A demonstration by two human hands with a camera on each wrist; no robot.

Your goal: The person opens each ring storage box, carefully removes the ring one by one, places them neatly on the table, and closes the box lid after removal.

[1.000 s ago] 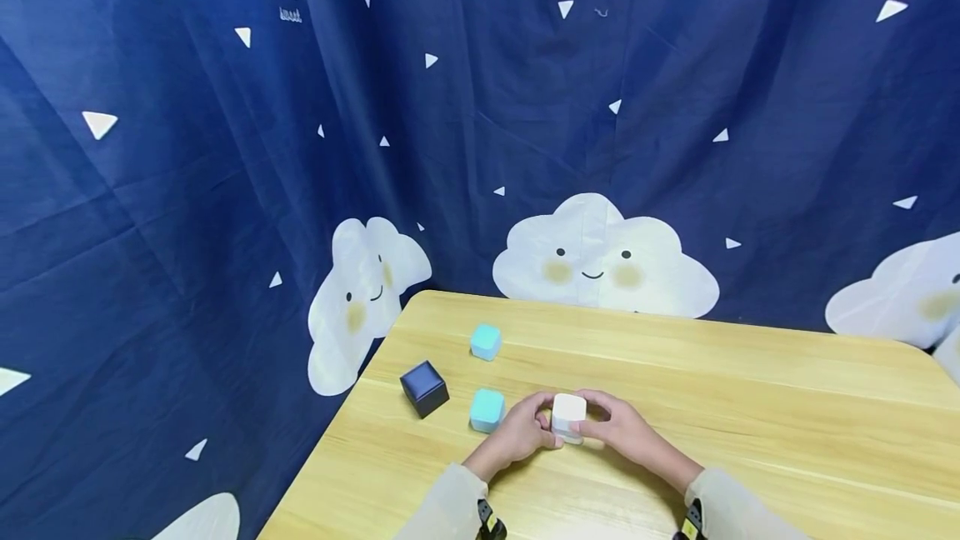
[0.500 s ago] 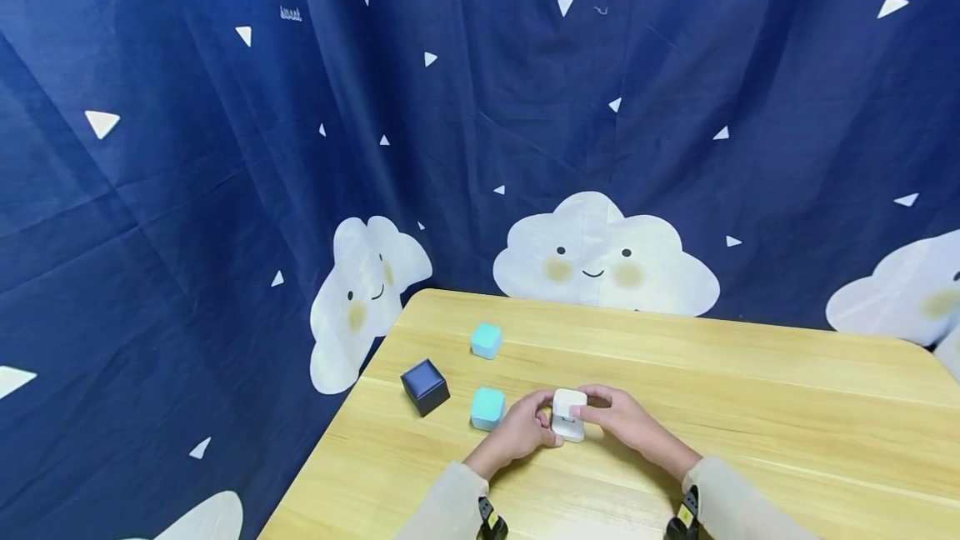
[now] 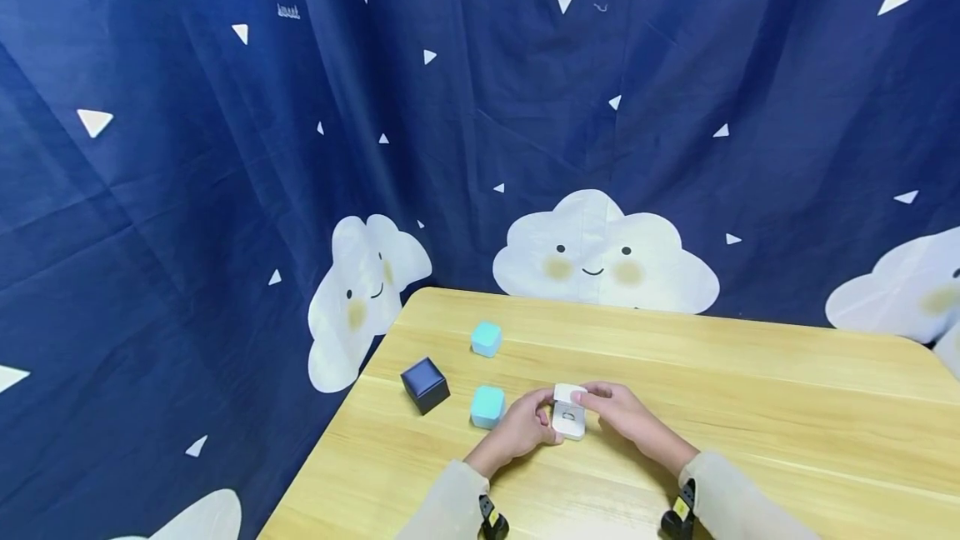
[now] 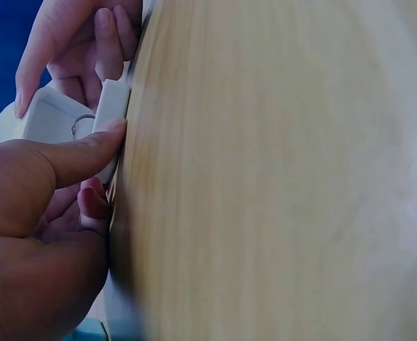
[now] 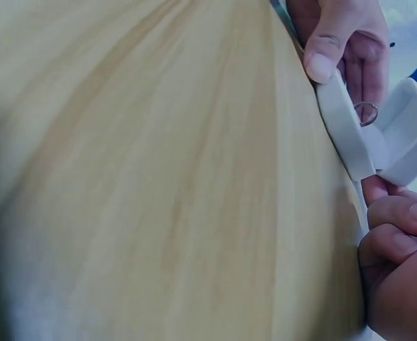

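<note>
Between both hands a small white ring box [image 3: 567, 426] sits on the wooden table with its lid [image 3: 570, 392] tilted up. A thin metal ring [image 5: 366, 114] stands upright in the box's slot, visible in both wrist views. My left hand [image 3: 522, 426] grips the base from the left, thumb on its near side, as the left wrist view shows. On the lid, my right hand [image 3: 625, 412] pinches from the right, with its thumb at the front edge. Some fingers of each hand are hidden behind the box.
Left of the hands stand a light blue box [image 3: 488, 407], another light blue box [image 3: 486, 339] farther back, and a dark navy box [image 3: 425, 386]. The wooden table [image 3: 750, 407] extends right, with a dark blue cloud-print curtain [image 3: 465, 107] behind it.
The white ring box's lid has gone from lowered to raised, lifted backward by my right hand, and the ring has come into view. My left hand has stayed on the base.
</note>
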